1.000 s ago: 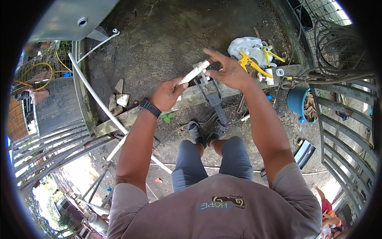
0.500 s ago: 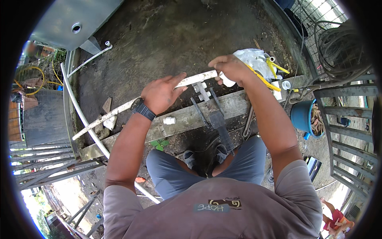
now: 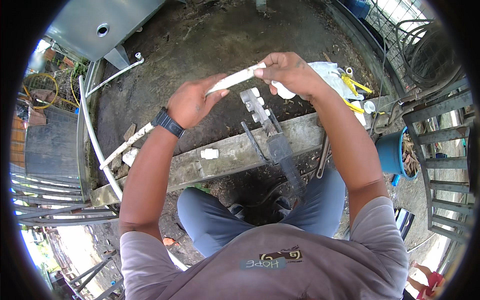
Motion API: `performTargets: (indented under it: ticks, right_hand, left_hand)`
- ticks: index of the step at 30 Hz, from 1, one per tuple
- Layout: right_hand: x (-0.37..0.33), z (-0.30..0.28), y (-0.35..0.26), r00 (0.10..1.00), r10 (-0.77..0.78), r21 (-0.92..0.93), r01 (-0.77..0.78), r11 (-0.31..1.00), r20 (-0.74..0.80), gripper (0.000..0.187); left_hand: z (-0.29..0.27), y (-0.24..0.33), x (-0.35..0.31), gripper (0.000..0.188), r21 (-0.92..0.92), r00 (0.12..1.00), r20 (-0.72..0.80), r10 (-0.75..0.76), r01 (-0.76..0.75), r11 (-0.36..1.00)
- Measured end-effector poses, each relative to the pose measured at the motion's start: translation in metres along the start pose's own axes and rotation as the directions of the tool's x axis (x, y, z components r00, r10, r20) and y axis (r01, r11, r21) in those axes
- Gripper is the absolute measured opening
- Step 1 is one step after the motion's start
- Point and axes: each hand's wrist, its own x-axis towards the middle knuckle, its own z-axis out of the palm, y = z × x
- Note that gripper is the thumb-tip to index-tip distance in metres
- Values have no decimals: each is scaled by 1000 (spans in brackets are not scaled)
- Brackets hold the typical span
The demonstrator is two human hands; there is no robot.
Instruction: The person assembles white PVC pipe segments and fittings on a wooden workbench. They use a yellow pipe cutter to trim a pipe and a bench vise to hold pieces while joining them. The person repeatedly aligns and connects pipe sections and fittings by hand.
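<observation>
My left hand (image 3: 192,104) is wrapped around a long white plastic pipe (image 3: 237,80), whose other end slants down past my left forearm. At the pipe's upper right end, my right hand (image 3: 290,72) is closed, thumb and fingertips against the pipe end. A white rounded piece (image 3: 284,91) shows under the fingers of that hand; its exact kind is partly hidden. Below the pipe, a grey metal clamp-like tool (image 3: 282,147) lies across a wooden plank (image 3: 192,170), with several white fittings (image 3: 256,92) at its far end. A white pipe fitting (image 3: 210,153) sits on the plank.
Right of my hand lie a clear plastic bag (image 3: 327,75), a yellow-handled tool (image 3: 357,85) and a white ring (image 3: 369,106). A blue bucket of dry leaves (image 3: 392,152) stands beside a metal grille (image 3: 442,160). At upper left is a metal sink (image 3: 75,25).
Both hands have lifted the pipe away from the clamp-like tool, tilting its right end upward. My right thumb and fingers have come onto the pipe end.
</observation>
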Motion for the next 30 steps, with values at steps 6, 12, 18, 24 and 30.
performTargets:
  ticks: [6, 12, 18, 24, 30]
  right_hand:
    - [-10, 17, -15, 957, -156, 106, 187, 977, -246, 31]
    - [-52, 44, -56, 925, -329, 140, 357, 924, -192, 41]
    - [-69, 65, -78, 796, -555, -10, 570, 822, -242, 37]
    - [-71, 65, -83, 616, -750, -329, 676, 660, -239, 39]
    - [-55, 72, -57, 633, -727, -426, 599, 678, -267, 20]
  left_hand:
    - [-8, -3, -1, 41, 81, 982, -186, 16, -1, 997]
    - [-40, 13, -16, 35, 124, 960, -256, 110, -80, 989]
    - [-38, -9, -17, 34, 214, 896, -308, 321, -264, 941]
    - [-28, -21, -16, 31, 231, 840, -392, 375, -305, 924]
    - [-21, -17, -19, 40, 276, 898, -344, 275, -184, 943]
